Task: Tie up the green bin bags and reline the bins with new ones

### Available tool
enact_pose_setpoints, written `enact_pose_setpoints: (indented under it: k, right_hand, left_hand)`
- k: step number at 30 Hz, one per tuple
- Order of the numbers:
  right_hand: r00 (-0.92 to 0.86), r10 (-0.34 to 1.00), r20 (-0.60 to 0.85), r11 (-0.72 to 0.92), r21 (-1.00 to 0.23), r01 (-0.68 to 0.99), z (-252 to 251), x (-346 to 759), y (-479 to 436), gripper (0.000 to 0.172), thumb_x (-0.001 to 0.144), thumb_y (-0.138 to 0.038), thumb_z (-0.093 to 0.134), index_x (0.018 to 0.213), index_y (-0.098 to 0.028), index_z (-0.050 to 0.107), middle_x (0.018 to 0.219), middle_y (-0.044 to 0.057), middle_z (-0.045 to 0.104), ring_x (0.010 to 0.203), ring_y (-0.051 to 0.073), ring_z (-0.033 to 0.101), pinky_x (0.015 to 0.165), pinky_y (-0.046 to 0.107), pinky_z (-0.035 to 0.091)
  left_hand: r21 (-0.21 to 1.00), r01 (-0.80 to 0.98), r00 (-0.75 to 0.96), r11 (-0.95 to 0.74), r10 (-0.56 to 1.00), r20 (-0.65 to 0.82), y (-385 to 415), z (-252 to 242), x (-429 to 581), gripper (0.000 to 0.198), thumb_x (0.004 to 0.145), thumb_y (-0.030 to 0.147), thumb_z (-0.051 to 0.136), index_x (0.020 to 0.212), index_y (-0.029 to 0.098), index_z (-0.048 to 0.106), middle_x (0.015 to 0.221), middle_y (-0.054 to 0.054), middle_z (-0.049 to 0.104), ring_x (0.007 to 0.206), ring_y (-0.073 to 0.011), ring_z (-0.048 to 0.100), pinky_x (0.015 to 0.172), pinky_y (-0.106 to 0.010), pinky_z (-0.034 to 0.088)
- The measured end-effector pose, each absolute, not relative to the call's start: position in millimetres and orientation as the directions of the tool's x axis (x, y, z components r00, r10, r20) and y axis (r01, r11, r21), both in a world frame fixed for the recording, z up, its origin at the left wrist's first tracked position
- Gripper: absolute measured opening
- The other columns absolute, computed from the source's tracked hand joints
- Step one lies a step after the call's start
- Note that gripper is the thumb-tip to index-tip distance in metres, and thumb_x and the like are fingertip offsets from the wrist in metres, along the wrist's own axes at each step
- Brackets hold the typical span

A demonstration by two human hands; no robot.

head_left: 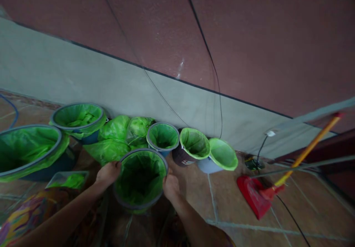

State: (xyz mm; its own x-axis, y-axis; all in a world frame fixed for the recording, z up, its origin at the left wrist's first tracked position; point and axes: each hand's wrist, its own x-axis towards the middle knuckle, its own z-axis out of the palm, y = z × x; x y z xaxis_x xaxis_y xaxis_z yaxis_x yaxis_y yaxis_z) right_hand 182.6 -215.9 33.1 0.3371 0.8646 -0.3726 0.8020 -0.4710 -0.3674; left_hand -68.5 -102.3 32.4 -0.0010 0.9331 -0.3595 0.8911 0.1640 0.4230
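A round trash bin (141, 154) with a grey rim and a green bag lining stands in front of me, its inside dark. My left hand (108, 173) is closed on the rim at its left side. On the opposite side, my right hand (170, 184) grips the rim, with the fingers partly hidden. Just behind it is a smaller lined bin (163, 136). Green plastic bags (111, 149), bunched and puffed, lie on the floor beyond my left hand. Near my left forearm sits a clear tray (68, 180) with green plastic in it.
Two wide lined tubs, one nearer (30, 147) and one by the wall (77, 117), stand at the left. A dark bin (181, 154) and a pale bin (212, 165) line the wall. A red dustpan (253, 195) with a yellow handle lies right, near cables.
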Motion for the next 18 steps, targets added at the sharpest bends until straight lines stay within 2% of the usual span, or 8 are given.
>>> enact_pose_setpoints:
  k: [3, 5, 7, 10, 14, 18]
  right_hand:
    - [0.324, 0.844, -0.426, -0.484, -0.348, 0.803, 23.9, 184.6, -210.9, 0.043, 0.098, -0.016, 0.031, 0.138, -0.002, 0.044, 0.106, 0.022, 0.073, 0.104, 0.029, 0.071, 0.09, 0.039, 0.053]
    - [0.335, 0.827, -0.451, -0.494, -0.301, 0.815, 19.3, 187.8, -208.5, 0.047, 0.099, -0.017, 0.031, 0.142, -0.002, 0.039, 0.109, 0.023, 0.072, 0.105, 0.03, 0.07, 0.089, 0.042, 0.053]
    - [0.332, 0.82, -0.465, -0.486, -0.261, 0.834, 17.0, 191.5, -206.6, 0.048, 0.099, -0.019, 0.031, 0.143, -0.003, 0.038, 0.112, 0.024, 0.071, 0.107, 0.031, 0.07, 0.09, 0.043, 0.053]
    - [0.318, 0.814, -0.486, -0.47, -0.228, 0.853, 16.5, 194.8, -204.5, 0.046, 0.1, -0.022, 0.028, 0.139, -0.004, 0.045, 0.114, 0.025, 0.071, 0.106, 0.03, 0.07, 0.09, 0.042, 0.053]
    - [0.301, 0.821, -0.485, -0.446, -0.214, 0.869, 14.2, 192.7, -203.0, 0.044, 0.1, -0.02, 0.03, 0.137, -0.007, 0.05, 0.115, 0.023, 0.071, 0.105, 0.029, 0.071, 0.089, 0.04, 0.054]
    - [0.284, 0.825, -0.489, -0.429, -0.214, 0.878, 6.7, 190.1, -199.8, 0.047, 0.099, -0.018, 0.03, 0.142, -0.005, 0.045, 0.114, 0.024, 0.071, 0.105, 0.03, 0.071, 0.089, 0.041, 0.054]
  left_hand:
    - [0.254, 0.957, -0.021, 0.137, 0.912, -0.41, -101.7, 32.6, -60.4, 0.042, 0.095, 0.032, 0.032, 0.101, 0.015, 0.071, 0.102, -0.02, 0.074, 0.101, -0.0345, 0.07, 0.084, -0.041, 0.053]
    - [0.218, 0.968, -0.018, 0.121, 0.906, -0.423, -102.1, 31.6, -54.6, 0.046, 0.096, 0.032, 0.03, 0.11, 0.013, 0.069, 0.107, -0.021, 0.073, 0.103, -0.0338, 0.07, 0.085, -0.041, 0.053]
    - [0.209, 0.971, -0.017, 0.116, 0.906, -0.423, -102.6, 29.3, -50.3, 0.048, 0.096, 0.034, 0.028, 0.113, 0.013, 0.068, 0.111, -0.021, 0.072, 0.106, -0.0335, 0.069, 0.088, -0.041, 0.053]
    - [0.203, 0.972, -0.025, 0.119, 0.909, -0.417, -102.4, 25.2, -47.7, 0.05, 0.095, 0.034, 0.027, 0.117, 0.012, 0.067, 0.117, -0.021, 0.07, 0.111, -0.0339, 0.067, 0.094, -0.042, 0.05]
    - [0.207, 0.969, -0.042, 0.135, 0.915, -0.401, -100.6, 19.1, -49.8, 0.05, 0.094, 0.034, 0.028, 0.116, 0.014, 0.068, 0.116, -0.021, 0.071, 0.108, -0.034, 0.068, 0.092, -0.044, 0.05]
    - [0.22, 0.968, -0.026, 0.119, 0.923, -0.384, -99.2, 8.8, -52.7, 0.046, 0.093, 0.033, 0.03, 0.11, 0.013, 0.069, 0.113, -0.02, 0.072, 0.11, -0.0315, 0.068, 0.093, -0.04, 0.051]
